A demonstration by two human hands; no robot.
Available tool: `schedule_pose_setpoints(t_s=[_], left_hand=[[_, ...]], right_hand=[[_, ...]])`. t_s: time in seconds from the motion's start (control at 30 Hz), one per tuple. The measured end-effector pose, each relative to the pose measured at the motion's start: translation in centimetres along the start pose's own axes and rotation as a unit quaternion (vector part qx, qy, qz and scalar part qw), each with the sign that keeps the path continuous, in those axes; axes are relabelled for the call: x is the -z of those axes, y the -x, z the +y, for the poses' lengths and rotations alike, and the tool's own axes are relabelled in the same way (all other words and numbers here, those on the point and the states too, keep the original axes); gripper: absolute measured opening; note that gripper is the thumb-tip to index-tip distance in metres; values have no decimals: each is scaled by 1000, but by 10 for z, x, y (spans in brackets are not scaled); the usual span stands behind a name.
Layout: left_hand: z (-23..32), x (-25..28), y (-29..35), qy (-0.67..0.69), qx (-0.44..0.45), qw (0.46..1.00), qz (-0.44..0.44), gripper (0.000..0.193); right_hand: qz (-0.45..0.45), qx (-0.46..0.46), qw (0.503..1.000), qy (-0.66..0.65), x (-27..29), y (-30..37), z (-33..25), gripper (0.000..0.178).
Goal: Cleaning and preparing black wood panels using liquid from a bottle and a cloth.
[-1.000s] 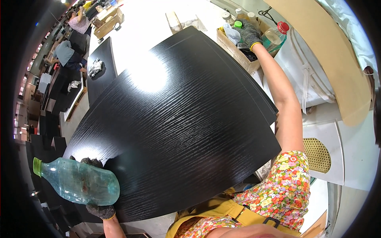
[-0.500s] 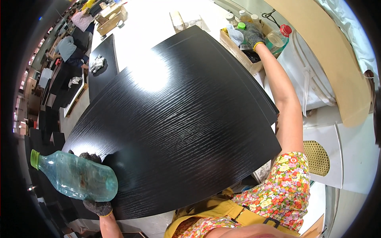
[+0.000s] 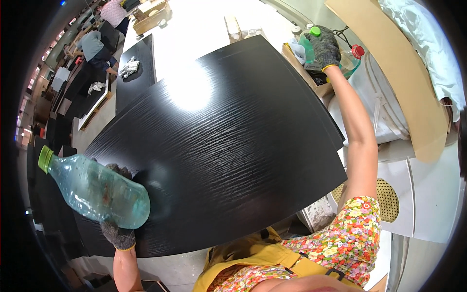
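Observation:
My left hand (image 3: pixel 117 232), in a dark grey glove, grips a clear bluish plastic bottle with a green cap (image 3: pixel 92 190) and holds it tilted over the near left corner of a large black wood-grain panel (image 3: pixel 219 146). My right hand (image 3: pixel 325 46), also gloved, reaches far across to a cardboard box (image 3: pixel 311 78) past the panel's far right edge and closes around a greenish bottle with a green cap (image 3: pixel 309 45). A second clear bottle with a red cap (image 3: pixel 351 57) stands just beside that hand.
More black panels lie stacked under the top one. A smaller black panel with white rags (image 3: pixel 130 68) sits at the far left, where other people (image 3: pixel 99 46) work. A brown board (image 3: pixel 389 63) leans at the right over white cabinets (image 3: pixel 418 194).
My right hand has lifted the green-capped bottle up from the box. My left hand has kept the big bottle at the near left, shifting slightly.

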State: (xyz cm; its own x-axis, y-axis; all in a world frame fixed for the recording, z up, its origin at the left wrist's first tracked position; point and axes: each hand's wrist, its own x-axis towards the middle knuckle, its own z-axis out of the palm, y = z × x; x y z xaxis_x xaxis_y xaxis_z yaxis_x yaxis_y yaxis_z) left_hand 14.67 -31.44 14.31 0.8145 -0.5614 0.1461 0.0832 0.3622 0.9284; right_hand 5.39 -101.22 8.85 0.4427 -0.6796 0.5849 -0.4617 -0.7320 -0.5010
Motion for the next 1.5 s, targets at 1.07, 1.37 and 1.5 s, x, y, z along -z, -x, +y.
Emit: schedule_pose_setpoints(t_s=[1.07, 1.37, 1.5], left_hand=[[-7, -45, -33, -53, -4, 998, 12, 74], [-5, -44, -30, -60, 11, 995, 79, 66], [-5, -48, -29, -48, 3, 998, 46, 62]], right_hand=[[8, 38, 999, -4, 198, 162, -72, 38], [-24, -16, 1000, 6, 209, 200, -50, 37], [-3, 61, 998, 30, 190, 184, -54, 35]])
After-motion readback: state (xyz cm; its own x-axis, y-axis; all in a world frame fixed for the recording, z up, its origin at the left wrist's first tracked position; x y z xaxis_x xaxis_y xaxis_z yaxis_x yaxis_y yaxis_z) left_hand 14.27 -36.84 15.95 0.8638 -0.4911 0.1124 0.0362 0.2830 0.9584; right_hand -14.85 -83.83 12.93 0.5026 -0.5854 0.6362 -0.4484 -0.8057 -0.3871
